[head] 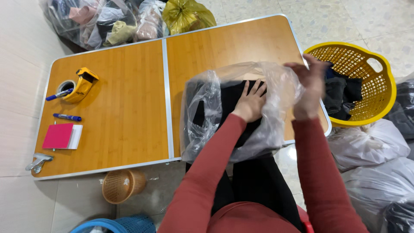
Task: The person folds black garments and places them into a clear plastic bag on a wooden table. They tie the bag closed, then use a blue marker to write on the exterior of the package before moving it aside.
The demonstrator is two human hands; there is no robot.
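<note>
from my head camera: my left hand (250, 103) lies flat, fingers spread, on the black garment (233, 97) inside the clear plastic bag (202, 108) at the right end of the table (129, 108). my right hand (307, 88) pinches the bag's edge, near the yellow basket (384, 92).

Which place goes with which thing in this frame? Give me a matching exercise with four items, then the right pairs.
Things:
1. yellow tape dispenser
2. pink notepad
3. yellow basket
4. left hand

Places:
A. on the floor off the table's right end, holding dark clothes
B. flat on the black garment inside the clear plastic bag
C. on the table, far left, with a blue pen stuck in it
D. on the table's left part, near edge, below a blue marker

Pairs: 1-C, 2-D, 3-A, 4-B
</note>
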